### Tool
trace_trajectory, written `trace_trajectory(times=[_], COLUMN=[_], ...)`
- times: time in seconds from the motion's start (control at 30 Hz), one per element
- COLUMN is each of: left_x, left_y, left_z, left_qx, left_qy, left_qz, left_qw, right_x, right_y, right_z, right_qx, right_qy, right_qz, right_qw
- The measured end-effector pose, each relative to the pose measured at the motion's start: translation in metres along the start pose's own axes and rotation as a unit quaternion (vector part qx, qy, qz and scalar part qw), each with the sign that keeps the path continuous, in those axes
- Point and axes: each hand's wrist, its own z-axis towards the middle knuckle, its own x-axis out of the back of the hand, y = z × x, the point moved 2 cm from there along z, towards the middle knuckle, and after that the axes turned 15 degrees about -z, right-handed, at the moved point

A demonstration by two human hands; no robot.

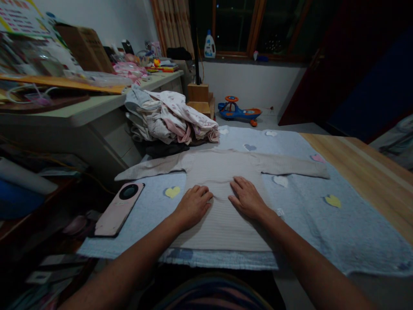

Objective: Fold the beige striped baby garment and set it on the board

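Note:
A beige ribbed long-sleeved baby garment (219, 215) lies spread flat with its sleeves stretched out sideways. It rests on a pale blue quilted blanket with felt hearts (322, 232). My left hand (193, 207) presses flat on the garment's front, fingers apart. My right hand (247, 198) lies flat on the same cloth just to the right, and neither hand grips it. A pink-cased smartphone (119, 209) lies face down on the blanket, left of my left hand.
A heap of folded and crumpled baby clothes (167, 118) sits beyond the blanket. A wooden table edge (371, 172) runs along the right. A cluttered white desk (97, 103) stands at the left, and a blue ride-on toy car (238, 111) stands on the floor behind.

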Motion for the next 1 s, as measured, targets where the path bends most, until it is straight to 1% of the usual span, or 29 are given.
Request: trace_trajectory(times=[0.1,0.17,0.27,0.33,0.4,0.43,0.5,0.53,0.6,0.67,0.73,0.77,0.83,0.9,1.0], left_x=[-0.002,-0.001,0.001,0.003,0.004,0.004,0.003,0.002,-0.001,-0.005,-0.009,-0.011,-0.014,-0.017,-0.02], left_y=[-0.01,-0.02,-0.034,-0.041,-0.044,-0.044,-0.038,-0.033,-0.018,0.001,0.018,0.023,0.029,0.029,0.023], left_z=[0.01,0.014,0.019,0.022,0.024,0.025,0.025,0.024,0.021,0.014,0.008,0.005,0.001,-0.001,0.0], left_qx=[-0.015,-0.015,-0.015,-0.009,0.007,0.016,0.025,0.019,-0.014,-0.06,-0.097,-0.105,-0.11,-0.106,-0.097], left_qy=[0.004,0.015,0.035,0.044,0.054,0.058,0.063,0.061,0.046,0.016,-0.025,-0.036,-0.044,-0.036,-0.023], left_qz=[0.006,0.003,-0.003,-0.001,0.009,0.018,0.033,0.033,0.004,-0.056,-0.104,-0.114,-0.125,-0.136,-0.148], left_qw=[1.0,1.0,0.999,0.999,0.998,0.998,0.997,0.997,0.999,0.997,0.989,0.987,0.985,0.984,0.984], right_x=[-0.002,-0.005,-0.008,-0.006,0.001,0.006,0.016,0.02,0.023,0.021,0.014,0.009,0.0,-0.005,0.0], right_y=[-0.007,-0.004,0.009,0.015,0.014,0.01,-0.001,-0.008,-0.018,-0.019,-0.013,-0.008,0.003,0.012,0.013], right_z=[0.004,0.006,0.008,0.007,0.003,-0.001,-0.01,-0.015,-0.022,-0.024,-0.022,-0.019,-0.013,-0.009,-0.011], right_qx=[0.037,0.041,0.02,-0.003,-0.011,-0.005,0.03,0.053,0.08,0.081,0.065,0.056,0.036,0.02,0.005], right_qy=[0.015,0.017,0.015,0.015,0.019,0.021,0.019,0.012,-0.001,-0.001,0.01,0.015,0.024,0.03,0.039], right_qz=[0.019,0.02,0.009,0.001,0.001,0.01,0.045,0.067,0.091,0.089,0.075,0.068,0.06,0.058,0.053], right_qw=[0.999,0.999,1.0,1.0,1.0,1.0,0.998,0.996,0.993,0.993,0.995,0.996,0.997,0.998,0.998])
